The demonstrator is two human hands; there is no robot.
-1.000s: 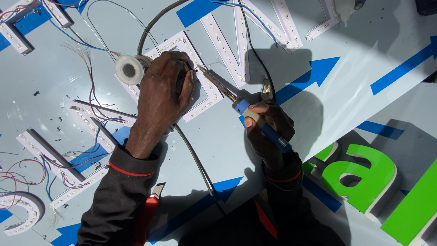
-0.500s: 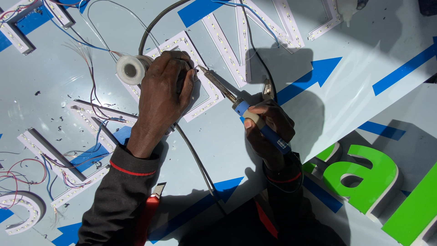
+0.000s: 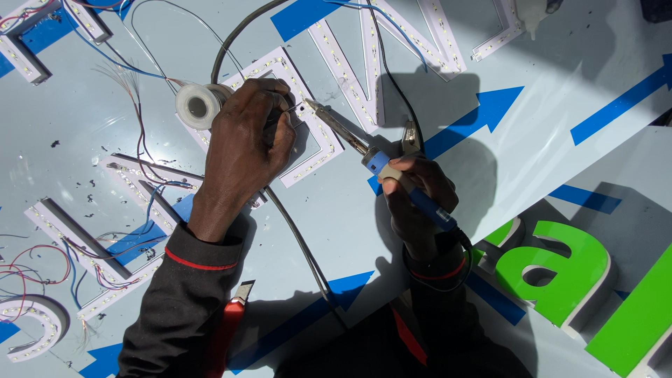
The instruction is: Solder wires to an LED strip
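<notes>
My right hand [image 3: 414, 197] grips the blue handle of a soldering iron [image 3: 378, 162], whose metal tip points up-left at a white channel letter [image 3: 318, 143] lined with LED strips. My left hand [image 3: 246, 147] rests on that letter, fingers closed over thin wires or solder right at the iron's tip. A white spool of solder wire [image 3: 197, 105] lies just left of my left hand. A grey cable [image 3: 297, 238] runs from under my left hand toward me.
More LED channel letters [image 3: 381, 52] lie on the pale sign panel [image 3: 84, 98] with blue arrows [image 3: 483, 115], trailing red and blue wires [image 3: 42, 262]. Green raised letters [image 3: 560, 276] sit at the right. A red utility knife [image 3: 231, 318] lies by my left sleeve.
Nothing has visibly moved; both hands hold the same positions, with the iron tip staying at the letter.
</notes>
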